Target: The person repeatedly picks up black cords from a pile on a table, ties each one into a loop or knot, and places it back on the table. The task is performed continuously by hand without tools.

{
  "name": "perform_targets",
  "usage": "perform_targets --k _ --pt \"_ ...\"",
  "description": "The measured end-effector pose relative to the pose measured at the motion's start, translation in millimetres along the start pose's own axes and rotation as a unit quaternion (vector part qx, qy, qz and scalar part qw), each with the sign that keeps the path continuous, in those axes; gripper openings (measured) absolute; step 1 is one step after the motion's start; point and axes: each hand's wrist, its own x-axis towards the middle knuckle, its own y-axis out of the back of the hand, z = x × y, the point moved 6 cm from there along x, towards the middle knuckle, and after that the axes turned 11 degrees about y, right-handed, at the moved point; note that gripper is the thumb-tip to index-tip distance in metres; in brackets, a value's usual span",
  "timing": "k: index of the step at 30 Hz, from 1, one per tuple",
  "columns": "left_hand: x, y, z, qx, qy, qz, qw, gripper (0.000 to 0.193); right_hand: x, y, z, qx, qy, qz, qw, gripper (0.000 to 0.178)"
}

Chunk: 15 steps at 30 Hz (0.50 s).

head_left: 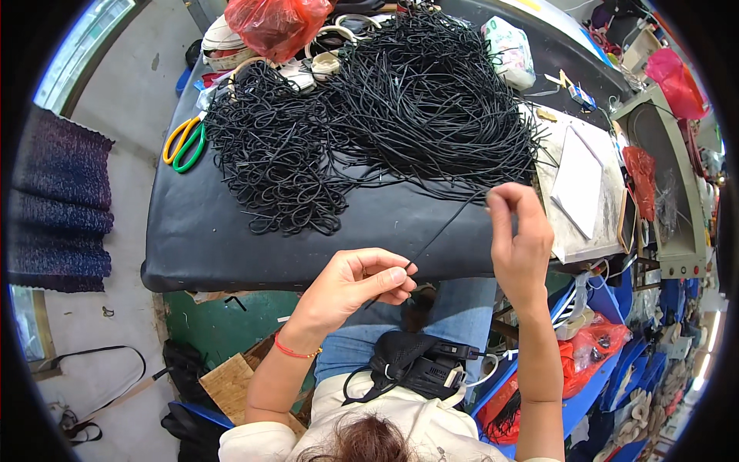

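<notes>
A thin black cord runs slantwise between my two hands over the table's front edge. My left hand is closed, pinching its lower part between thumb and fingers; a short end sticks out below. At the upper end, the fingertips of my right hand are pinched together on the cord, close to the big pile. That pile of long black cords covers the back middle of the table. To its left lies a heap of looped black cords, whose details are tangled together.
Scissors with yellow and green handles lie at the table's left. A red plastic bag and a white package stand behind the cords. White board sits at right. The black table has a rounded front edge above my lap.
</notes>
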Motion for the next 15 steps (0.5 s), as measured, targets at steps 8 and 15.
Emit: perform_targets --k 8,15 --pt "1.4 2.2 -8.8 0.025 -0.008 0.024 0.999 0.018 2.9 7.3 7.9 -0.075 -0.038 0.078 0.993 0.005" --pt "12.8 -2.0 -11.1 -0.088 -0.041 0.033 0.995 0.022 -13.7 -22.4 8.1 0.091 -0.131 -0.002 0.987 0.009"
